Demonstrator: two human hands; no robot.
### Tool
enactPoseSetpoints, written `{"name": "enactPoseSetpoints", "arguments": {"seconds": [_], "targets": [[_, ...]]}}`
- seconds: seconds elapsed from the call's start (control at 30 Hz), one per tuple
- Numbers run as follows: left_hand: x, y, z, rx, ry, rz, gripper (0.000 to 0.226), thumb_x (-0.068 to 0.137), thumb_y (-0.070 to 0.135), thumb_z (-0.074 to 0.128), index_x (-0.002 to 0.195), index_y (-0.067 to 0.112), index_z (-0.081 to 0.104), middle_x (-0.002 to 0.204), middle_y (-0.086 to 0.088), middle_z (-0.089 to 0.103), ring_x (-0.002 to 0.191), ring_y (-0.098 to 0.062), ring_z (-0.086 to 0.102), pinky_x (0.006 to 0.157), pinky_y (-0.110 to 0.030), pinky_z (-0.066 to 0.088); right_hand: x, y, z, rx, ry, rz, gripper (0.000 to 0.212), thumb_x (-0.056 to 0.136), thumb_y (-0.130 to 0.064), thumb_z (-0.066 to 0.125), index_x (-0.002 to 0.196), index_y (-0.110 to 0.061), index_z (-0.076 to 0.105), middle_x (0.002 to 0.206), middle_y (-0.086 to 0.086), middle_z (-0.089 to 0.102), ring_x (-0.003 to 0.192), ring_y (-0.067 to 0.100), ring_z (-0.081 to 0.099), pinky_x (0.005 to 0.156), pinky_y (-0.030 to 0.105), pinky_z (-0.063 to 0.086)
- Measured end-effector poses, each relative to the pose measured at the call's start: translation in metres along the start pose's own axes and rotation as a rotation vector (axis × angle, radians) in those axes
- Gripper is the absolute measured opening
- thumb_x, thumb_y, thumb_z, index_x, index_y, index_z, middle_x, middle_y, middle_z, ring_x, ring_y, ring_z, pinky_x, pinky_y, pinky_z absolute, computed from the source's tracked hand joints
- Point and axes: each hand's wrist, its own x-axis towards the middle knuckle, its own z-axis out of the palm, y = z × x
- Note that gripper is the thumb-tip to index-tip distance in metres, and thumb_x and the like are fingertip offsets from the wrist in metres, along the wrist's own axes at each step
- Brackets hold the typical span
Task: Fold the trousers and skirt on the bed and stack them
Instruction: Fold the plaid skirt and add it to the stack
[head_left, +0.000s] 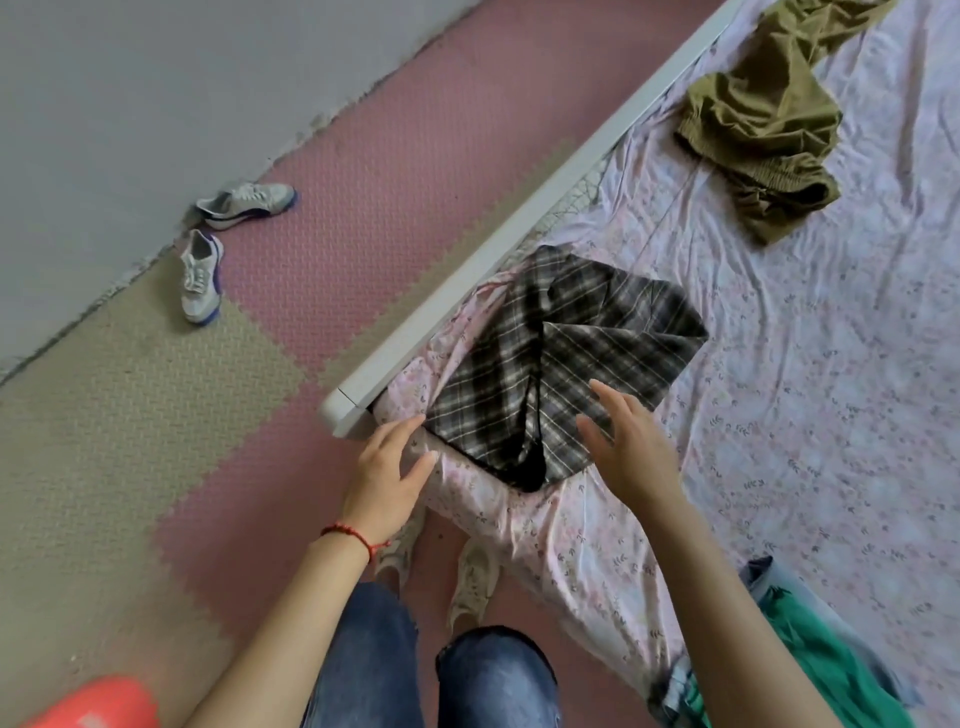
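A dark plaid skirt (561, 358) lies crumpled near the corner of the bed (805, 389), which is covered by a pale floral sheet. Olive-green trousers (763, 130) lie loosely bunched farther up the bed. My left hand (389, 473), with a red string on its wrist, hovers at the skirt's near left edge with fingers straight. My right hand (628, 447) is above the skirt's near right part, fingers spread and relaxed. Neither hand holds cloth.
A white bed rail (519, 228) runs along the bed's left side. Green and grey clothes (821, 654) lie at the bed's near right. Two white sneakers (218, 249) sit on the pink and beige foam floor mats. An orange object (98, 704) is at bottom left.
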Motion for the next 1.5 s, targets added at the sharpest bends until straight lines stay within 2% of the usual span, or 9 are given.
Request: {"name": "enactPoseSetpoints", "arguments": {"seconds": [0.13,0.4,0.57,0.63,0.8,0.93,1.13,1.33,1.5], "targets": [[0.061,-0.032,0.033,-0.056,-0.047,-0.073,0.04,0.09,0.019,0.055,0.129,0.016,0.049,0.129,-0.007,0.049,0.121,-0.023,0.045,0.1,-0.033,0.037,0.06,0.013,0.032,0.15,-0.068,0.16,0.048,0.094,-0.035,0.048,0.139,-0.024,0.036,0.126,0.002,0.055,0.104,0.016,0.057,0.088,0.036,0.049],[0.164,-0.108,0.094,-0.03,-0.084,-0.151,0.035,0.087,0.016,0.058,0.122,0.013,0.054,0.122,-0.009,0.055,0.113,-0.025,0.052,0.1,-0.037,0.041,0.18,0.046,0.098,0.306,0.0,0.305,0.045,0.092,-0.031,0.052,0.135,-0.023,0.043,0.078,-0.009,0.058,0.078,0.016,0.06,0.074,0.032,0.049],[0.185,-0.134,0.12,-0.054,-0.136,-0.122,0.036,0.087,0.017,0.058,0.123,0.021,0.054,0.115,-0.002,0.053,0.101,-0.019,0.054,0.094,-0.037,0.046,0.229,0.067,0.123,0.321,0.043,0.36,0.044,0.089,-0.039,0.053,0.13,-0.025,0.047,0.11,0.01,0.065,0.085,0.022,0.063,0.087,0.041,0.051],[0.19,-0.137,0.125,-0.088,-0.119,-0.124,0.037,0.087,0.016,0.058,0.123,0.023,0.054,0.109,0.001,0.053,0.096,-0.017,0.054,0.09,-0.031,0.046,0.236,0.072,0.13,0.278,0.045,0.377,0.04,0.087,-0.046,0.05,0.121,-0.025,0.053,0.108,0.014,0.066,0.09,0.027,0.063,0.087,0.044,0.051],[0.195,-0.141,0.127,-0.15,-0.05,-0.086,0.038,0.084,0.005,0.06,0.116,0.025,0.06,0.086,0.007,0.052,0.072,-0.006,0.052,0.069,-0.01,0.041,0.226,0.071,0.14,0.289,0.124,0.402,0.037,0.089,-0.051,0.044,0.1,-0.019,0.058,0.082,0.007,0.066,0.075,0.025,0.064,0.077,0.043,0.053],[0.195,-0.143,0.127,-0.091,-0.005,-0.013,0.036,0.081,0.001,0.061,0.112,0.02,0.063,0.081,0.007,0.047,0.067,-0.005,0.049,0.069,-0.019,0.044,0.203,0.068,0.144,0.379,0.234,0.43,0.033,0.091,-0.048,0.046,0.088,-0.018,0.06,0.076,0.0,0.066,0.072,0.02,0.064,0.073,0.036,0.051],[0.193,-0.135,0.127,0.057,0.024,0.055,0.032,0.081,0.004,0.062,0.112,0.014,0.064,0.089,-0.002,0.047,0.067,-0.017,0.049,0.07,-0.023,0.041,0.16,0.076,0.149,0.531,0.329,0.477,0.011,0.086,-0.026,0.06,0.081,-0.018,0.064,0.068,-0.012,0.059,0.059,-0.006,0.053,0.057,0.006,0.038],[0.2,-0.133,0.131,-0.034,-0.064,-0.051,0.037,0.082,0.004,0.061,0.116,0.021,0.059,0.1,0.0,0.055,0.084,-0.016,0.052,0.08,-0.024,0.042,0.104,0.105,0.159,0.716,0.393,0.539,0.024,0.079,-0.008,0.065,0.078,-0.032,0.064,0.079,0.0,0.067,0.072,0.014,0.061,0.065,0.024,0.049],[0.196,-0.129,0.131,-0.134,-0.047,0.005,0.038,0.079,-0.002,0.063,0.114,0.015,0.061,0.094,-0.001,0.054,0.084,-0.014,0.051,0.08,-0.019,0.045,0.056,0.123,0.158,0.882,0.485,0.606,0.021,0.081,0.0,0.064,0.089,-0.02,0.065,0.084,0.002,0.065,0.073,0.007,0.063,0.066,0.017,0.051]]}}
